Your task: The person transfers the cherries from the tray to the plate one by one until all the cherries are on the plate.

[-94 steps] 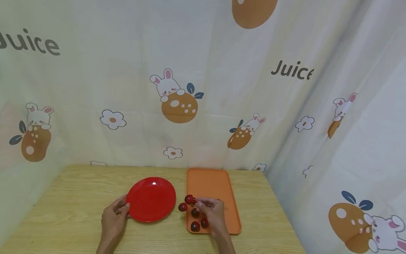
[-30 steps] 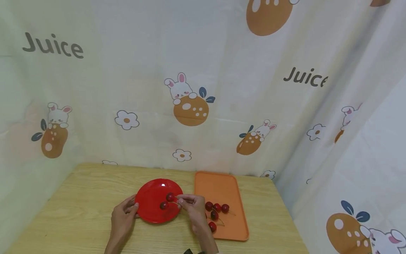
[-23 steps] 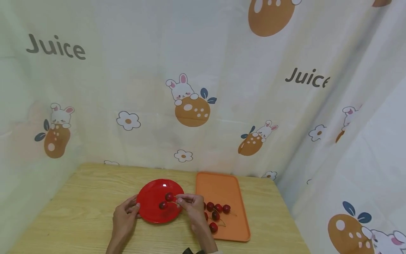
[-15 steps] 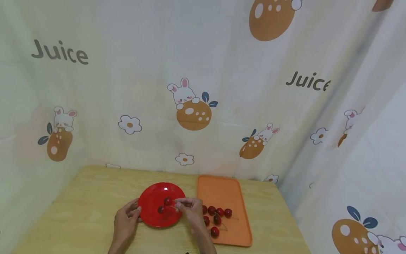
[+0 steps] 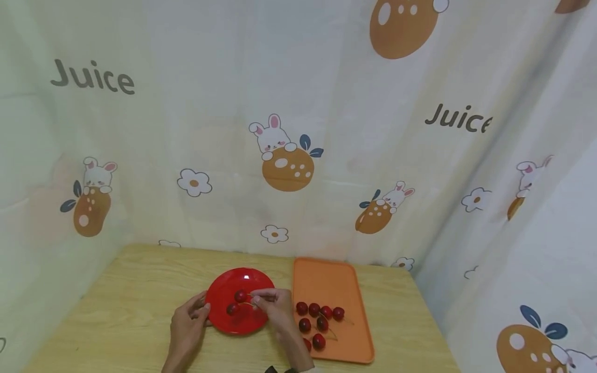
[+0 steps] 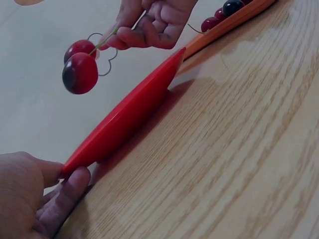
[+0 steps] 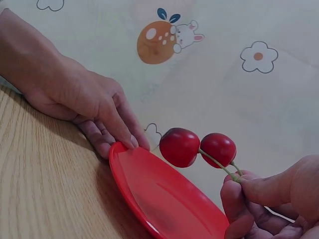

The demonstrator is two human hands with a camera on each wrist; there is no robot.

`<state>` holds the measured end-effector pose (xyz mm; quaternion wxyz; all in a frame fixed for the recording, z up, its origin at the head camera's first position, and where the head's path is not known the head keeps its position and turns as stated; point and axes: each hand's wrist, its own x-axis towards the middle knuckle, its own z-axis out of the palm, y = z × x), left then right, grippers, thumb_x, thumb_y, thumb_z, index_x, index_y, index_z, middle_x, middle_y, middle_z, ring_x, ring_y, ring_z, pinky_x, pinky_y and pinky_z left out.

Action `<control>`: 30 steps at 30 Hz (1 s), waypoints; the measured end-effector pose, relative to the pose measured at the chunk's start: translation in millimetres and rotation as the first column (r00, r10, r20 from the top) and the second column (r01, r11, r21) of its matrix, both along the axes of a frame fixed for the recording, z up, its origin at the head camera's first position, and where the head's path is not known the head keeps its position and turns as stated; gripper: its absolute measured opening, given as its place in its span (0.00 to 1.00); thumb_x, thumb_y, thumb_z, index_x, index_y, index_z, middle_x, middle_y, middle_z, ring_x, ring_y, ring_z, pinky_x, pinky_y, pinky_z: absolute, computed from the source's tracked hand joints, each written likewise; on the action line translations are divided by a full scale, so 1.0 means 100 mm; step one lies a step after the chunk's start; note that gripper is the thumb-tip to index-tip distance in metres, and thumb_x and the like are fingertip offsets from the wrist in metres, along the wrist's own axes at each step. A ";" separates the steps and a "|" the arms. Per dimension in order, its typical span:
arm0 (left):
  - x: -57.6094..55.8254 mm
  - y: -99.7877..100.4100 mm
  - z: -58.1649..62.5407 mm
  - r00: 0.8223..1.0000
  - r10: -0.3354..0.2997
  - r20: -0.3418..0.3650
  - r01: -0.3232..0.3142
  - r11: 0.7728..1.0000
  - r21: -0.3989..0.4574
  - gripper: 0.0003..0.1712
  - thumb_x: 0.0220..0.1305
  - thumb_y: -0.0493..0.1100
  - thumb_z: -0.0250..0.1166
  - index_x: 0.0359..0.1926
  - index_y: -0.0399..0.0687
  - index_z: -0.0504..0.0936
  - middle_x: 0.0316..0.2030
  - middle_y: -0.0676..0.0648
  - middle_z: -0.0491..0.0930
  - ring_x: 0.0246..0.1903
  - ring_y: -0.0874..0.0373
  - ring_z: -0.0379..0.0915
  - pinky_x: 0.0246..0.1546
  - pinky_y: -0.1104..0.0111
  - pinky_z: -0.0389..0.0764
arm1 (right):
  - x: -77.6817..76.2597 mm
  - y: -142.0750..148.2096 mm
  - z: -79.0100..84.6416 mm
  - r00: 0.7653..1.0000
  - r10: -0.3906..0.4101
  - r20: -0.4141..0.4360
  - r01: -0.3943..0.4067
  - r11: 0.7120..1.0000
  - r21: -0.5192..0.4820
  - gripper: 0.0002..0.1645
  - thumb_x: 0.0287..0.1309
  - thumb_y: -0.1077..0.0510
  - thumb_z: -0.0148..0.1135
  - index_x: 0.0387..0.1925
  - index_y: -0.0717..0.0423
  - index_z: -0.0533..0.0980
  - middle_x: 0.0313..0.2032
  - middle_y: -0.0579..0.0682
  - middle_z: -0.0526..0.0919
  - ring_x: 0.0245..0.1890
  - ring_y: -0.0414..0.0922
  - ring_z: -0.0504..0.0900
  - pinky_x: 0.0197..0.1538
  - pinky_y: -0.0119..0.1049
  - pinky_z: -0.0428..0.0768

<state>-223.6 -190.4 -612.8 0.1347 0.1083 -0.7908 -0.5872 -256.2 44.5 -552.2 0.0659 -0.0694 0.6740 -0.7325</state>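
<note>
My right hand (image 5: pixel 277 313) pinches the green stems of a pair of dark red cherries (image 7: pixel 179 148) between thumb and fingertips. Both cherries hang over the round red plate (image 5: pixel 221 292), and the left wrist view shows them held above its rim. At the plate's left edge, my left hand (image 5: pixel 187 322) grips the rim, thumb on top and fingers underneath. In the left wrist view, the plate (image 6: pixel 124 112) stands on the wooden table, with that hand's fingertips (image 6: pixel 77 180) at the rim.
An orange tray (image 5: pixel 326 280) lies right of the plate, with several cherries (image 5: pixel 319 341) on its near half. The wooden table (image 5: pixel 154 280) ends against a patterned curtain (image 5: pixel 224 207) at the back, and another curtain side hangs at the right.
My right hand has carried the paired cherries left from the tray's edge to over the plate, and recently slightly further inward. My left hand keeps its grip on the rim. The head view has shifted somewhat.
</note>
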 end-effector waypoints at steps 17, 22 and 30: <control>0.00 -0.01 -0.01 0.999 0.012 -0.039 -0.011 1.000 0.014 0.24 0.76 0.30 0.65 0.70 0.34 0.80 0.56 0.28 0.87 0.27 0.68 0.85 0.30 0.72 0.90 | -0.11 -0.22 -0.05 1.000 -0.026 0.009 0.026 1.000 0.006 0.09 0.69 0.71 0.69 0.48 0.73 0.88 0.37 0.65 0.93 0.28 0.38 0.87 0.44 0.29 0.91; 0.02 -0.01 -0.02 1.000 0.008 -0.028 -0.007 1.000 0.022 0.24 0.76 0.30 0.65 0.70 0.34 0.80 0.56 0.27 0.87 0.27 0.67 0.85 0.30 0.71 0.90 | -0.17 -0.26 -0.15 0.999 -0.030 0.024 0.029 0.999 0.023 0.08 0.68 0.70 0.70 0.46 0.68 0.90 0.35 0.60 0.94 0.28 0.39 0.88 0.45 0.31 0.91; -0.02 0.00 -0.02 1.000 0.014 -0.017 -0.014 1.000 0.007 0.25 0.76 0.30 0.65 0.71 0.35 0.80 0.56 0.28 0.87 0.30 0.67 0.85 0.30 0.71 0.91 | -0.30 -0.32 -0.27 0.999 -0.014 0.047 0.014 1.000 0.014 0.08 0.66 0.70 0.71 0.42 0.60 0.92 0.31 0.49 0.94 0.28 0.39 0.89 0.45 0.30 0.91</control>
